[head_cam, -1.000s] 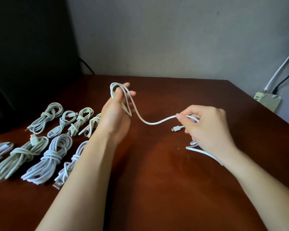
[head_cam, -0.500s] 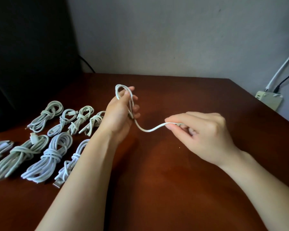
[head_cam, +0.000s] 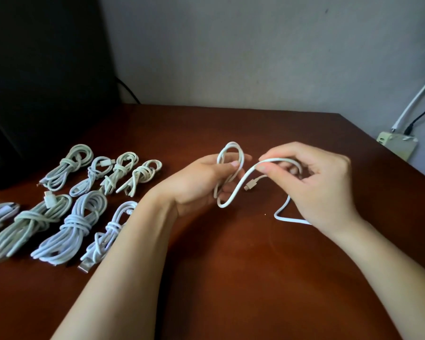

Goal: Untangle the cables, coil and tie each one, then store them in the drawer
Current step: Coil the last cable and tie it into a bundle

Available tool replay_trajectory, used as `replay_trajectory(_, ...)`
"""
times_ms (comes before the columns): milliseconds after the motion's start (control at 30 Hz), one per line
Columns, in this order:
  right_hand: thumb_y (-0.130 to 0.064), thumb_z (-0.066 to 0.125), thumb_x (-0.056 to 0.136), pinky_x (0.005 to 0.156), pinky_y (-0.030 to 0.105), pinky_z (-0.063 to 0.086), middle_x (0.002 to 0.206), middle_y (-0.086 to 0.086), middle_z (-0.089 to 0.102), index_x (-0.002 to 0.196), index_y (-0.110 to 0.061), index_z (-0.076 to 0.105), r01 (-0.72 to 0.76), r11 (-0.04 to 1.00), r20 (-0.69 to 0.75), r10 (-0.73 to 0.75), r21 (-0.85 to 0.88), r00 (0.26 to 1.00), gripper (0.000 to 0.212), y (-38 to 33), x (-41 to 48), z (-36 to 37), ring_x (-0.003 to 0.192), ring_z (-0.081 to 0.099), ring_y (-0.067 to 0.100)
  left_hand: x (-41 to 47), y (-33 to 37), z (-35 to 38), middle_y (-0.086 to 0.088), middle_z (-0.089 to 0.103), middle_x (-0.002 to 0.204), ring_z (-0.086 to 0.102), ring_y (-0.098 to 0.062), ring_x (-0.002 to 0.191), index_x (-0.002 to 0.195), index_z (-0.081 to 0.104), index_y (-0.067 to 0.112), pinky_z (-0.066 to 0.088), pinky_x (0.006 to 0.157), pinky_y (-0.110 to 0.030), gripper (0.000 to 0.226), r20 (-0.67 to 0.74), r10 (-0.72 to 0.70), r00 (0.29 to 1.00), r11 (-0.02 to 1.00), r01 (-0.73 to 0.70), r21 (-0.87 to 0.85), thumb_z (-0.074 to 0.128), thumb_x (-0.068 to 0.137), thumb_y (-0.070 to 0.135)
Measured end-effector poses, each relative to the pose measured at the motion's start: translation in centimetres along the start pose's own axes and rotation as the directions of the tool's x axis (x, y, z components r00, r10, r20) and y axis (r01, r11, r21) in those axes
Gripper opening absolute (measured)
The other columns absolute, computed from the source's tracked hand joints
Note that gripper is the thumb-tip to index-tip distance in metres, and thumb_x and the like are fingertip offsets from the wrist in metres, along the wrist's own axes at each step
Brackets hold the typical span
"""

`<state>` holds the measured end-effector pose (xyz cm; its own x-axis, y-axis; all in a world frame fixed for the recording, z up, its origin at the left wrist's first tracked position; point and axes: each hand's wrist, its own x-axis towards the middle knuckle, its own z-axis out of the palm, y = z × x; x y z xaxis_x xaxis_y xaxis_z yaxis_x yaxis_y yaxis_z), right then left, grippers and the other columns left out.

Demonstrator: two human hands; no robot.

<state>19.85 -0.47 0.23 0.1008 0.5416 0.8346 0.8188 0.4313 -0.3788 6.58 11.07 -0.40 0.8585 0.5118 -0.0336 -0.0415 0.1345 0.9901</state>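
Eight tied cable bundles lie in two rows on the left part of the dark reddish wooden table, four in the far row and four in the near row. Each is wound into a long hank and knotted round its own middle. The frame edge cuts off the bundle at the left end of the near row. A flat USB plug sticks out toward us from the right-hand bundle of that row.

Right of the bundles we see both bare forearms reaching in from the near edge, the hands close together but not touching. Our left hand has its fingers curled round several loops of a loose white cable, with the thumb pressed across them. The loops rise above the hand and come out again below it.

From the bottom of the loops the cable bends up in an S to our right hand, which pinches it between thumb and forefinger. The other fingers are curled, and an arc of cable passes inside them. A small connector hangs between the two hands, just below the right thumb. More of the same cable drops to the table, makes a bend beside the right wrist and runs under it out of sight.

Beyond the table stands a grey wall, and a dark panel fills the far left. At the right, past the table's edge, sits a beige power strip, with a white lead and a black lead going up the wall from it.
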Motion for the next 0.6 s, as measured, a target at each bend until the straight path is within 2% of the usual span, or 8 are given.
replay_trajectory(67, -0.017, 0.071, 0.083, 0.063, 0.008, 0.041, 0.07, -0.01, 0.066, 0.082, -0.024, 0.068, -0.057, 0.997, 0.044, 0.055, 0.06, 0.998, 0.008, -0.1, 0.1, 0.0, 0.065, 0.059, 0.004, -0.2, 0.0, 0.0, -0.017, 0.038, 0.088, 0.031, -0.015, 0.057, 0.088, 0.056, 0.006, 0.032, 0.045, -0.017, 0.024, 0.062, -0.02, 0.998, 0.997, 0.015, 0.076, 0.037, 0.102, 0.012)
replay_trajectory(167, -0.024, 0.07, 0.083, 0.059, 0.017, 0.046, 0.074, -0.008, 0.068, 0.081, -0.028, 0.069, -0.185, 0.974, 0.096, 0.173, 0.131, 0.98, 0.005, 0.2, 0.1, 0.1, 0.066, 0.061, 0.007, -0.4, 0.0, 0.4, -0.016, 0.041, 0.078, 0.036, -0.009, 0.051, 0.085, 0.054, 0.006, 0.035, 0.043, -0.015, 0.025, 0.113, -0.094, 0.989, 0.992, 0.084, 0.09, 0.045, 0.099, 0.025)
replay_trajectory(233, -0.021, 0.073, 0.082, 0.056, 0.023, 0.047, 0.074, -0.007, 0.068, 0.08, -0.026, 0.07, -0.264, 0.951, 0.111, 0.248, 0.162, 0.962, 0.006, 0.4, 0.2, 0.0, 0.066, 0.062, 0.01, -0.5, 0.1, 0.9, -0.005, 0.049, 0.075, 0.035, -0.006, 0.051, 0.091, 0.056, 0.009, 0.033, 0.044, -0.015, 0.027, 0.167, -0.155, 0.974, 0.987, 0.146, 0.064, 0.046, 0.097, 0.034)
replay_trajectory(333, -0.021, 0.075, 0.08, 0.054, 0.018, 0.046, 0.073, -0.006, 0.068, 0.078, -0.028, 0.068, -0.323, 0.93, 0.103, 0.309, 0.177, 0.945, 0.01, 0.7, 0.3, -0.1, 0.065, 0.063, 0.009, -0.4, -0.1, 1.4, -0.004, 0.049, 0.076, 0.032, -0.008, 0.056, 0.109, 0.055, 0.009, 0.029, 0.046, -0.015, 0.047, 0.236, -0.229, 0.944, 0.973, 0.227, 0.037, 0.037, 0.096, 0.051)
replay_trajectory(433, -0.023, 0.077, 0.078, 0.057, 0.032, 0.054, 0.073, 0.002, 0.069, 0.077, -0.026, 0.068, -0.359, 0.916, 0.1, 0.346, 0.178, 0.933, 0.01, 0.7, 0.4, -0.1, 0.068, 0.067, 0.024, -0.2, -0.1, 1.5, -0.005, 0.046, 0.076, 0.03, -0.008, 0.055, 0.114, 0.051, 0.011, 0.028, 0.046, -0.015, 0.073, 0.305, -0.275, 0.912, 0.959, 0.283, 0.017, 0.027, 0.081, 0.071)
replay_trajectory(500, -0.023, 0.077, 0.077, 0.061, 0.038, 0.053, 0.072, 0.005, 0.069, 0.077, -0.023, 0.068, -0.384, 0.909, 0.089, 0.374, 0.164, 0.923, 0.009, 0.8, 0.4, -0.1, 0.068, 0.066, 0.028, -0.1, 0.1, 1.6, -0.004, 0.046, 0.075, 0.029, -0.009, 0.055, 0.111, 0.048, 0.011, 0.026, 0.046, -0.016, 0.082, 0.341, -0.271, 0.9, 0.958, 0.287, 0.003, 0.024, 0.07, 0.078)
replay_trajectory(567, -0.026, 0.076, 0.076, 0.063, 0.038, 0.052, 0.072, 0.003, 0.069, 0.076, -0.022, 0.069, -0.4, 0.901, 0.07, 0.394, 0.166, 0.916, 0.009, 0.8, 0.5, -0.1, 0.068, 0.066, 0.026, -0.2, 0.1, 1.4, -0.003, 0.046, 0.076, 0.03, -0.007, 0.055, 0.107, 0.047, 0.011, 0.026, 0.048, -0.015, 0.076, 0.339, -0.237, 0.91, 0.97, 0.241, 0.032, 0.035, 0.077, 0.079)
replay_trajectory(600, -0.027, 0.076, 0.075, 0.064, 0.037, 0.052, 0.072, 0.002, 0.069, 0.076, -0.021, 0.069, -0.404, 0.898, 0.061, 0.4, 0.174, 0.914, 0.009, 0.8, 0.6, -0.2, 0.068, 0.065, 0.024, -0.3, 0.1, 1.2, -0.003, 0.046, 0.078, 0.032, -0.005, 0.056, 0.105, 0.048, 0.01, 0.029, 0.049, -0.014, 0.065, 0.34, -0.211, 0.916, 0.977, 0.204, 0.058, 0.049, 0.081, 0.071)
